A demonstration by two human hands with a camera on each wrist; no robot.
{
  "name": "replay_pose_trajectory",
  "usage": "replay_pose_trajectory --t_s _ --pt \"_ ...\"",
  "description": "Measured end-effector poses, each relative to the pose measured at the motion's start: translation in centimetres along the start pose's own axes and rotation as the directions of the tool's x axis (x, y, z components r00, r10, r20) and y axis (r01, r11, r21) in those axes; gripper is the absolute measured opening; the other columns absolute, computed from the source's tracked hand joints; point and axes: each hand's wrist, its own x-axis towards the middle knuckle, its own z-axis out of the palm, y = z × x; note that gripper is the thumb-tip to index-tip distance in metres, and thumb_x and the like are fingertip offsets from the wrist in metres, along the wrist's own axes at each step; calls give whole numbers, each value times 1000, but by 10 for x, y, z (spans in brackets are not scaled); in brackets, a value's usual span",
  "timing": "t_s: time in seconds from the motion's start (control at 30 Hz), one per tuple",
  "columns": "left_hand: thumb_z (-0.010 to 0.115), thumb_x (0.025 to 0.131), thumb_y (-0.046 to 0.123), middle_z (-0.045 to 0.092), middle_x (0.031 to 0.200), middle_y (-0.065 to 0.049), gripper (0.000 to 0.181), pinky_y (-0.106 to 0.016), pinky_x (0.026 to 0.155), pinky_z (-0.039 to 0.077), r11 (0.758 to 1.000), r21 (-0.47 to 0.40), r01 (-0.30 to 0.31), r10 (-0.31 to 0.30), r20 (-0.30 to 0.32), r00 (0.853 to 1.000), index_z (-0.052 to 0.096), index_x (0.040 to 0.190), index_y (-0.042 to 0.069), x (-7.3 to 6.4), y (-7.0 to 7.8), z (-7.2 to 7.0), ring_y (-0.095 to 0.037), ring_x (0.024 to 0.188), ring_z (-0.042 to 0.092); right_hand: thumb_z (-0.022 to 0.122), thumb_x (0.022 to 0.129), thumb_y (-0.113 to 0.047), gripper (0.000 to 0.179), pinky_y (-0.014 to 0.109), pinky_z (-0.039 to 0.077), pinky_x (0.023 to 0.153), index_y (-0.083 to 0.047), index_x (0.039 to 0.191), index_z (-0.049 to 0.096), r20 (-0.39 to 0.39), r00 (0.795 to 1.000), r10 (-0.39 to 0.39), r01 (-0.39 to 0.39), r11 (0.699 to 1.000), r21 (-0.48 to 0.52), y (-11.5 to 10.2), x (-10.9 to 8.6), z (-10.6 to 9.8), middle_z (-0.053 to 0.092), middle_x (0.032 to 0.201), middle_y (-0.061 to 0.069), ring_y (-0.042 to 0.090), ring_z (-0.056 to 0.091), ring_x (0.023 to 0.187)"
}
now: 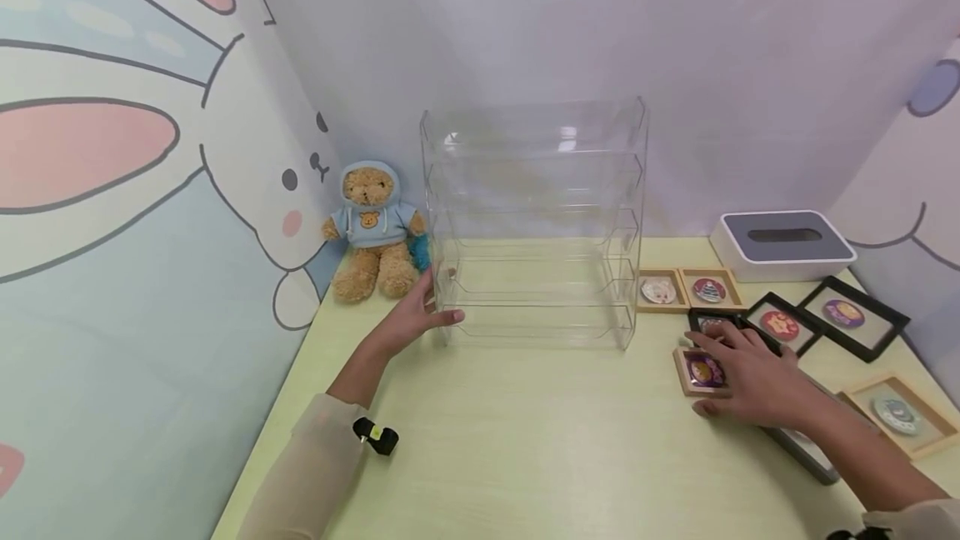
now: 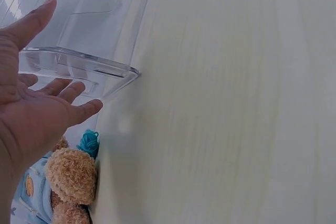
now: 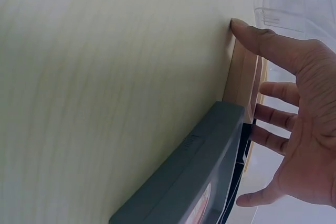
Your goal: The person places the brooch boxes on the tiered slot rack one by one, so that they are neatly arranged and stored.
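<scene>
A clear stepped display rack [image 1: 536, 307] stands on the table in the middle of the head view. My left hand [image 1: 408, 319] is at its left side, thumb out in front and the other fingers partly hidden behind the clear side panel. In the left wrist view the left hand's fingers [image 2: 79, 111] are spread beside the rack's corner [image 2: 131, 72]. My right hand [image 1: 761, 377] spans a small wooden frame [image 1: 693, 382] holding a purple badge. Its thumb lies by the frame's near side, and its fingers reach over the far side; firm contact is unclear.
Two wooden badge frames [image 1: 684, 307] lie right of the rack. Black frames [image 1: 870, 344], a dark grey frame [image 3: 184, 171] and another wooden frame [image 1: 926, 440] lie around the right arm. A tissue box [image 1: 780, 261] stands behind them. A teddy bear [image 1: 371, 227] sits left of the rack.
</scene>
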Motion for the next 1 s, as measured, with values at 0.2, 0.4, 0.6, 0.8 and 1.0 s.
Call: replay_pose_trajectory --t_s 0.2,0.4,0.6,0.8,1.0 --pt "78 101 6 27 183 -15 110 -65 133 25 998 -70 1 1 26 1000 3 180 21 2 -5 -4 -38 174 12 102 71 -52 99 95 40 80 -18 156 62 0 1000 0 0 1000 9 1 0 -1 55 145 13 41 58 120" --pt "71 102 -4 27 182 -16 104 -67 131 26 993 -115 -11 18 67 998 6 180 19 1 -6 -6 -40 174 10 104 70 -36 92 96 38 80 -16 151 66 6 999 32 -32 998 45 0 2 -1 55 142 15 44 55 118" --pt "66 102 -10 18 184 -20 111 -69 132 22 983 -184 11 12 121 993 -5 180 25 0 -9 -9 -41 173 7 104 70 -31 80 90 41 76 -16 142 74 5 1000 26 -26 997 66 2 3 -2 57 139 15 48 54 116" --pt "67 102 -6 13 185 -15 110 -68 130 25 982 -186 21 7 149 989 -4 180 27 -3 -11 -12 -41 173 9 105 66 -43 85 91 41 78 -17 141 74 -18 1000 12 -10 996 89 3 1 -2 59 137 18 54 54 119" --pt "66 102 -7 14 184 -15 105 -66 129 26 980 -198 2 27 145 989 1 180 24 -1 -12 -15 -42 171 13 106 68 -41 84 92 42 84 -15 140 73 -95 995 -24 34 995 96 2 2 -8 62 134 17 51 59 122"
